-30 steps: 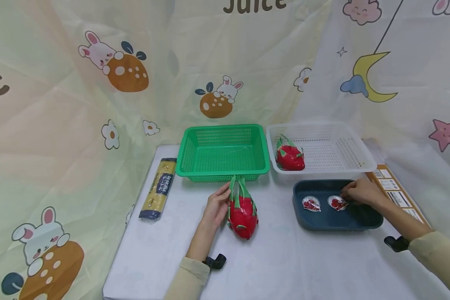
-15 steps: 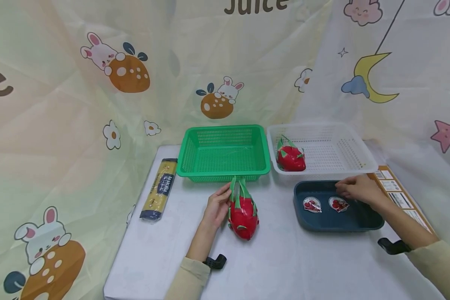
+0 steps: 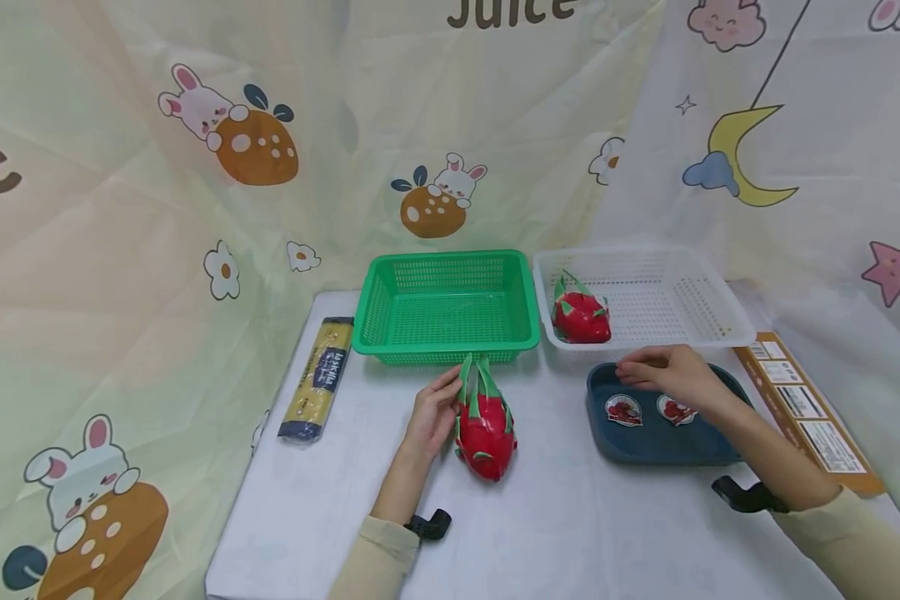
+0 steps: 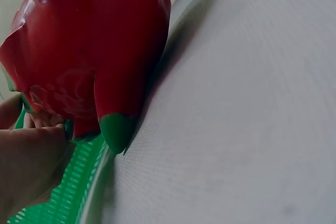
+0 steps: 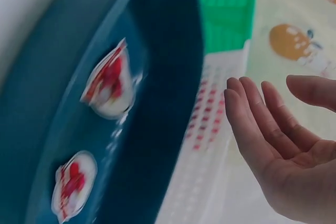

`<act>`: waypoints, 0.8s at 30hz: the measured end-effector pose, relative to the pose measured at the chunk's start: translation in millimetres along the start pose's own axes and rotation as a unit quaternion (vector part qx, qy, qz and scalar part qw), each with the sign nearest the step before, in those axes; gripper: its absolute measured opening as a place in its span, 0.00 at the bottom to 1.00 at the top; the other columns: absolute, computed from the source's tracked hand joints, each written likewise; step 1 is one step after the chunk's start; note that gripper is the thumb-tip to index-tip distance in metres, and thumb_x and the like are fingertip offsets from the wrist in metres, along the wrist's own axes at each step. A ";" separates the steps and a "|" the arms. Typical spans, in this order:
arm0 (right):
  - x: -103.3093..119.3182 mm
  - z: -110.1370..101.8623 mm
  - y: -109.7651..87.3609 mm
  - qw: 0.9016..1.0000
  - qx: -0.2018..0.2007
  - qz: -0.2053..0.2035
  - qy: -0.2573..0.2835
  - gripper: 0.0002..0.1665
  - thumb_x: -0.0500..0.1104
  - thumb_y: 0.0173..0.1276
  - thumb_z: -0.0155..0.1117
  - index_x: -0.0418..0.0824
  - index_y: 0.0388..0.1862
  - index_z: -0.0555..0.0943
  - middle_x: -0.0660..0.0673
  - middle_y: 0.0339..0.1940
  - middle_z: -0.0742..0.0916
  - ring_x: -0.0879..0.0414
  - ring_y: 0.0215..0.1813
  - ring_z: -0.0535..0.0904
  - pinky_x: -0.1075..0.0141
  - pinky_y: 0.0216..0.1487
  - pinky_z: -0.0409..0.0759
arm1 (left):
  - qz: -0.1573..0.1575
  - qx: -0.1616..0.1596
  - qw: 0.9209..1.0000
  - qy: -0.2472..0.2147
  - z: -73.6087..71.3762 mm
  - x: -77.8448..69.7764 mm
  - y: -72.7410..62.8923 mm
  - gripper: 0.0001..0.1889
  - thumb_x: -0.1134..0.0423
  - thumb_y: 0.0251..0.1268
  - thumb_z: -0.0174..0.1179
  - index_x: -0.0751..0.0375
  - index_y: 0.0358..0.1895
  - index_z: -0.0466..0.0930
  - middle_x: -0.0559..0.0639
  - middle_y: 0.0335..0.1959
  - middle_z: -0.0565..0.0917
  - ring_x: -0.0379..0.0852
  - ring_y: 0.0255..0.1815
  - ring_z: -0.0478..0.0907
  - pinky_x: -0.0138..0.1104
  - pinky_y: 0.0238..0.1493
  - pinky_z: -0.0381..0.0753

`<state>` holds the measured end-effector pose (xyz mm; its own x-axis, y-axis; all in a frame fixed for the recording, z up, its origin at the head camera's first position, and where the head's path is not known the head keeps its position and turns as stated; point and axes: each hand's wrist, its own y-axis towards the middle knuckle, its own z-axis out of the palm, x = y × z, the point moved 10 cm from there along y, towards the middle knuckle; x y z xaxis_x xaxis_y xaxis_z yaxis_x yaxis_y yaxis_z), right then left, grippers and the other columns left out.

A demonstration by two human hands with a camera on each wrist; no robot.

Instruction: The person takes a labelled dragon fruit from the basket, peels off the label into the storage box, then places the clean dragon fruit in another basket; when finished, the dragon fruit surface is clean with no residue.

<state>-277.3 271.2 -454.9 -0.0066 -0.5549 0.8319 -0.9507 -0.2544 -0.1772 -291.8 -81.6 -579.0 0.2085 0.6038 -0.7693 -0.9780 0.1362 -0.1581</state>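
A red dragon fruit (image 3: 487,433) with green-tipped scales lies on the white table, its leafy end toward the green basket (image 3: 450,354). My left hand (image 3: 431,414) holds it by the green leaves; in the left wrist view the fingers (image 4: 47,121) are partly hidden behind the fruit. Above the far side of the dark blue tray (image 3: 607,446) hovers my right hand (image 3: 678,377), fingers loosely bent and thumb apart, with nothing between them. Two stickers with red fruit pictures lie in the tray, the left sticker (image 3: 624,410) in full view and the right sticker (image 3: 675,410) partly covered by the hand.
Behind the tray stands a white basket (image 3: 708,342) with another dragon fruit (image 3: 582,317) at its left end. A yellow and blue pasta packet (image 3: 317,379) lies at the table's left. Beside the tray on the right is a brown cardboard piece (image 3: 813,408) with white labels.
My right hand has moved left from inside the tray to over its far edge, and its fingers have loosened. The left hand and the dragon fruit have stayed put.
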 end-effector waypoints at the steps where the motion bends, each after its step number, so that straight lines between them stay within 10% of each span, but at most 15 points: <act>1: 5.1 3.7 -0.5 1.000 0.004 -0.006 0.007 0.29 0.50 0.80 0.62 0.27 0.66 0.78 0.30 0.58 0.87 0.49 0.53 0.89 0.66 0.51 0.89 | 0.000 0.002 1.000 0.004 0.3 0.3 0.1 0.22 0.74 0.79 0.52 0.75 0.72 0.69 0.62 0.72 0.73 0.55 0.71 0.73 0.33 0.67 0.78; 24: 35.5 134.9 30.7 0.986 0.104 -0.019 0.129 0.28 0.44 0.78 0.65 0.26 0.67 0.75 0.29 0.59 0.85 0.35 0.58 0.84 0.43 0.52 0.89 | 0.002 -0.004 1.000 0.030 -1.2 -0.6 -0.4 0.21 0.72 0.78 0.54 0.73 0.71 0.72 0.58 0.69 0.77 0.45 0.63 0.79 0.32 0.67 0.78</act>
<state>-264.9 136.8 -501.8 -0.0763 -0.3282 0.9415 -0.8679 -0.4430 -0.2247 -291.5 -82.9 -579.3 0.2031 0.5567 -0.8055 -0.9791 0.1276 -0.1586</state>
